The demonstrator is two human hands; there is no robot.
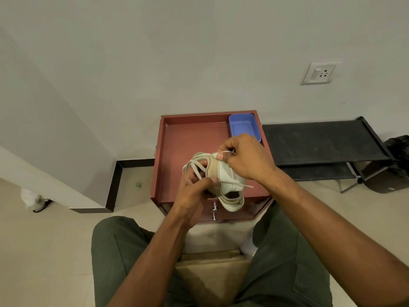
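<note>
Both hands, left and right, grip a pale sneaker (flat laces).

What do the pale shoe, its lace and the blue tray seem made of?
The pale white shoe looks like smooth matte leather or an imitation, given its stitched panels. Its flat beige lace seems to be woven fabric, limp and looped. The blue rectangular tray looks like moulded plastic: even colour, rounded corners.

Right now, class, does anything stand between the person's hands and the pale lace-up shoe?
Nothing visible does. The left hand holds the pale lace-up shoe among its beige laces, and the right hand pinches a thin lace end against it. The blue plastic tray sits behind, on the red-brown cabinet top, apart from the shoe.
</note>
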